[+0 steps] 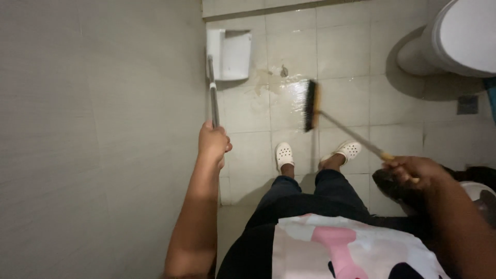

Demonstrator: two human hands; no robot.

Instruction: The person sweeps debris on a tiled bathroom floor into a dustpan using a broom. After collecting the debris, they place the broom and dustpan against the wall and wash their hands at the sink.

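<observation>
Two tools: a dustpan on a long handle to the left, a broom to the right, one in each hand.
Wall: grey tiled wall (93,129) fills the left side; the dustpan stands just beside it.
Left hand: left hand (213,143) is wrapped in a fist round the metal handle (212,98) of the dustpan, fingers pressed together, arm stretched down.
Dustpan: white dustpan (230,54) sits on the floor close to the wall's foot, mouth facing right toward the wet patch; it looks best kept flat with its lip touching the tiles so nothing slips under.
Floor: pale tiled floor (341,67) is wet and shiny between dustpan and broom, with a dark speck (283,71) and a stain near the pan.
Broom: broom head (311,105) with dark bristles and yellow back hovers or rests near the wet tiles, well apart from the pan; short, low strokes leftward would probably move the dirt without splashing.
Feet: white clogs (284,154) stand just behind the broom; wet tile looks slippery, so a firm stance matters.
Right hand: right hand (413,173) is closed round the top of the broom stick (351,133), fingers curled tight.
Toilet: white toilet (460,39) stands at the upper right, clear of the stroke.
</observation>
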